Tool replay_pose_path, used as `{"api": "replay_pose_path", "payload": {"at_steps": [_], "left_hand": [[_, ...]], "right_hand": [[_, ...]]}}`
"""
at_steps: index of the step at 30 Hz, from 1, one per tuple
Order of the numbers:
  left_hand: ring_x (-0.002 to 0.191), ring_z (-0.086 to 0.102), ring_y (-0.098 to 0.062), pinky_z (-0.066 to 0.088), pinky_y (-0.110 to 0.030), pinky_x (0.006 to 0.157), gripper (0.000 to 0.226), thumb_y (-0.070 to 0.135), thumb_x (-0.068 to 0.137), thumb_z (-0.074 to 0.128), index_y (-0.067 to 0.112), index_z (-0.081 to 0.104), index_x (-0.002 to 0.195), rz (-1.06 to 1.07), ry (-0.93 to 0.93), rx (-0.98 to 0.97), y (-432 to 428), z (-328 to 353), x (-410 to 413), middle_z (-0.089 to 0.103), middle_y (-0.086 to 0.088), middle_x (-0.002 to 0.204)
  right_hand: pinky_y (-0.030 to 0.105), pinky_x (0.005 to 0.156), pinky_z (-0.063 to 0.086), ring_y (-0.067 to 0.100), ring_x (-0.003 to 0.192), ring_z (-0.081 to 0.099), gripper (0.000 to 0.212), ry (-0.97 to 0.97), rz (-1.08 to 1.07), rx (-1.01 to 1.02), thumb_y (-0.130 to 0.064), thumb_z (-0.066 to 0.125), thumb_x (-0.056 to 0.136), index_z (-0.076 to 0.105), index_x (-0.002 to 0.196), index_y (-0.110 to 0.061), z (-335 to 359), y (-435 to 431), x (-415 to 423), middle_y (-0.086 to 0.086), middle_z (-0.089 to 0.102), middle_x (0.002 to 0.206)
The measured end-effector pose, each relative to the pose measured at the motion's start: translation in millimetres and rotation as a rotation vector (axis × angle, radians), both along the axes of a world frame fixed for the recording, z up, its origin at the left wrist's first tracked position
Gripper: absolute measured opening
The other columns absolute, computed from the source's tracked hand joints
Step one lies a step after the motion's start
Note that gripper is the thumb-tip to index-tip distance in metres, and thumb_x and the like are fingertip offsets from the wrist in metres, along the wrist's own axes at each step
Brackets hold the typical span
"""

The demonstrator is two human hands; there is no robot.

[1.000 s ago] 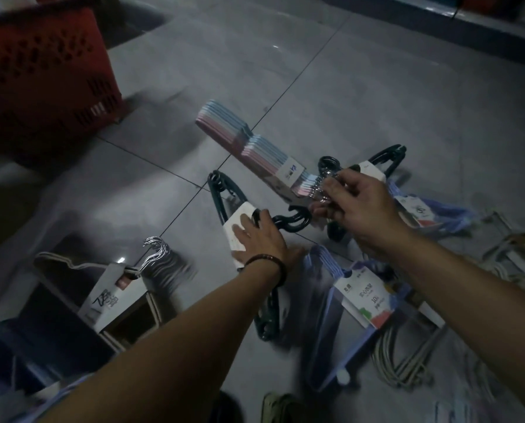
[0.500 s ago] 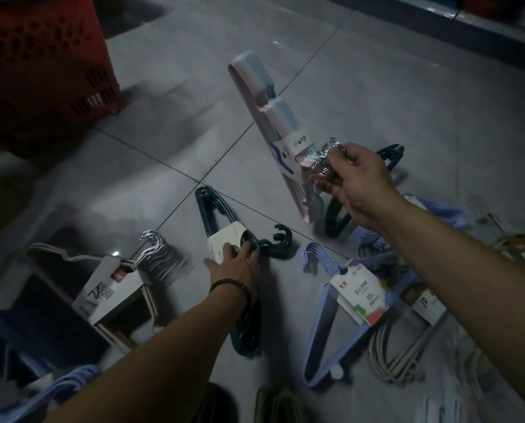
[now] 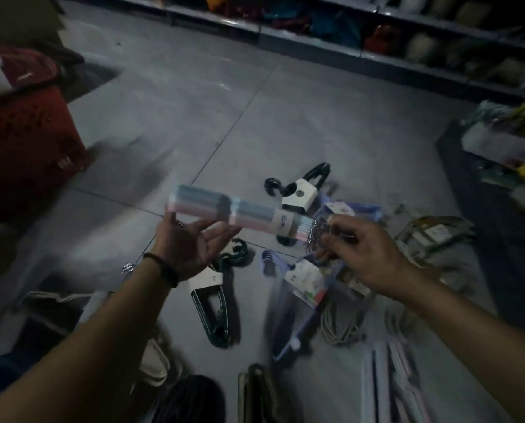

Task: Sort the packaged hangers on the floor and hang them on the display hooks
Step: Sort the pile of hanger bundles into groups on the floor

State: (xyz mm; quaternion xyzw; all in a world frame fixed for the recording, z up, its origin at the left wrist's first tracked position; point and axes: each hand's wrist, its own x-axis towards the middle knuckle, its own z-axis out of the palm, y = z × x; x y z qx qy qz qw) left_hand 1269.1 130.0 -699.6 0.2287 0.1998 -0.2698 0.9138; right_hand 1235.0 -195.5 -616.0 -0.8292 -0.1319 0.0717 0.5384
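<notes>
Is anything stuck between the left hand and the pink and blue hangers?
Nothing visible. The open left hand is right under the pastel hanger pack, with its fingertips at the pack's underside. The right hand pinches the pack's metal hooks. Where it gets hung is out of view.

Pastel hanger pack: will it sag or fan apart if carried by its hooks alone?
Probably stiff: the pastel pink-and-blue plastic hanger pack spans straight between the right hand and the left hand. Its white paper band likely stops fanning. Seems light: an open palm props the far end.
</notes>
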Motion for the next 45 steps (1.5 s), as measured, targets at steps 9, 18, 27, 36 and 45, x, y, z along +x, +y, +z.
{"api": "replay_pose_path", "payload": {"at_steps": [9, 18, 27, 36, 45], "left_hand": [[0.087, 0.074, -0.027, 0.061, -0.034, 0.069, 0.073, 0.057, 0.082, 0.073, 0.009, 0.061, 0.136, -1.056, -0.265, 0.768, -74.9, 152.4, -95.8, 0.069, -0.021, 0.128], [0.098, 0.067, -0.032, 0.051, -0.029, 0.077, 0.027, 0.014, 0.102, 0.055, 0.0, 0.067, 0.121, -0.982, -0.91, 1.724, -225.1, 149.8, -194.4, 0.07, -0.022, 0.118], [0.088, 0.072, -0.04, 0.06, -0.05, 0.082, 0.043, 0.021, 0.093, 0.069, 0.0, 0.061, 0.13, -1.015, -0.492, 1.1, -285.6, 165.0, -238.4, 0.071, -0.026, 0.106], [0.128, 0.053, -0.054, 0.042, -0.061, 0.11, 0.108, 0.088, 0.085, 0.035, -0.001, 0.056, 0.143, -1.147, -0.233, 0.48, -285.8, 168.5, -208.8, 0.051, -0.04, 0.141], [0.095, 0.065, -0.03, 0.052, -0.048, 0.093, 0.038, 0.004, 0.104, 0.04, 0.008, 0.06, 0.136, -0.782, -0.355, 0.638, -327.7, 157.0, -210.7, 0.07, -0.018, 0.111]], "right_hand": [[0.043, 0.085, 0.057, 0.03, 0.093, 0.073, 0.016, 0.003, 0.172, -0.247, -0.009, 0.075, 0.095, 0.077, 0.096, -0.025, 92.6, -93.8, -145.2, 0.005, 0.076, 0.095], [0.035, 0.078, 0.063, 0.015, 0.094, 0.071, 0.038, 0.118, -0.346, -0.036, 0.011, 0.078, 0.083, 0.075, 0.111, -0.016, 79.3, -181.8, -260.7, 0.014, 0.074, 0.109], [0.022, 0.081, 0.056, 0.003, 0.089, 0.069, 0.047, -0.102, -0.418, -0.339, -0.011, 0.089, 0.079, 0.071, 0.119, -0.028, 56.9, -236.8, -316.5, -0.011, 0.073, 0.104], [0.036, 0.071, 0.063, 0.013, 0.077, 0.075, 0.031, -0.11, -0.535, -0.215, -0.005, 0.064, 0.101, 0.061, 0.095, -0.035, 60.6, -265.8, -321.2, -0.006, 0.074, 0.087], [0.028, 0.046, 0.05, 0.024, 0.049, 0.066, 0.03, 0.168, -0.952, 0.265, -0.016, 0.044, 0.112, 0.057, 0.085, -0.013, 65.8, -280.8, -284.1, 0.017, 0.067, 0.073]]}}
